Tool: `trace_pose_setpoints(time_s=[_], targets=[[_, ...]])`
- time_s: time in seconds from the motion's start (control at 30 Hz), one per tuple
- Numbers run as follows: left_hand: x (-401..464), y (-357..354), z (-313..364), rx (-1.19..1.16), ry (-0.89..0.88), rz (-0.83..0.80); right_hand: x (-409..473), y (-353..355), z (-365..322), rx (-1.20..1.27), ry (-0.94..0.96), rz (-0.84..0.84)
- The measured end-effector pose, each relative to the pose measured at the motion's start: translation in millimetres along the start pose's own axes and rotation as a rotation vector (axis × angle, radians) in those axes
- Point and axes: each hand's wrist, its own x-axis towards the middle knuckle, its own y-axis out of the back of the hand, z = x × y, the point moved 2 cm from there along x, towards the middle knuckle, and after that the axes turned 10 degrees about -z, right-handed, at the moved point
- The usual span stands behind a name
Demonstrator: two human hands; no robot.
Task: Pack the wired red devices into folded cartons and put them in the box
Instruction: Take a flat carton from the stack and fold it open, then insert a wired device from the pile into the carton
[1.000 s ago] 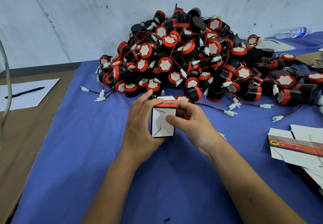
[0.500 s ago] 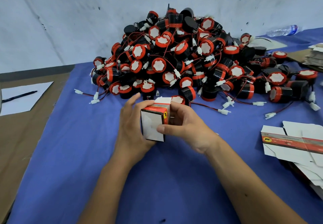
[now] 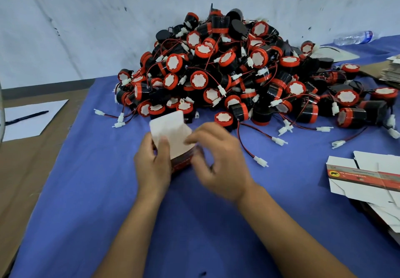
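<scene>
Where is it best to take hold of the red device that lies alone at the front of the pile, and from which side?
Take the red device by its round rim, from above and the near side. Its white face points up, and the pile crowds its far side. Its wire trails toward the right hand, so expect it to drag.

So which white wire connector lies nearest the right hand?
The white plastic connector on the blue cloth just right of the right hand, ending the red-black wire from the pile; the others lie farther off.
</scene>
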Motion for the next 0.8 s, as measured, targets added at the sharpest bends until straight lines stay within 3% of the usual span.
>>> trace_pose_setpoints(time_s=[0.07, 0.1, 0.17, 0.23, 0.27, 0.33, 0.43, 0.6, 0.8], targets=[[3, 5, -3, 0.051, 0.016, 0.063, 3, 9, 19, -0.154, -0.14, 0.167], [4, 6, -5, 0.051, 0.037, 0.067, 6, 10, 31, -0.255, -0.261, 0.114], [5, 3, -8, 0.072, 0.068, 0.035, 7, 5, 58, -0.475, -0.486, -0.17], [5, 0, -9, 0.076, 0.066, -0.004, 7, 0, 75, -0.531, -0.583, -0.354], [5, -1, -9, 0.067, 0.063, -0.019, 7, -2, 79, -0.524, -0.579, -0.364], [5, -2, -11, 0.057, 0.058, -0.034, 11, 0, 82, -0.481, -0.492, -0.245], [5, -3, -11, 0.041, 0.055, -0.025, 11, 17, 81, -0.298, -0.446, 0.07], [3, -6, -9, 0.027, 0.054, -0.082, 2, 23, 95, -0.388, -0.665, -0.018], [-7, -20, 5, 0.079, -0.082, -0.266, 9, 66, 125, -0.685, -0.914, 0.167]])
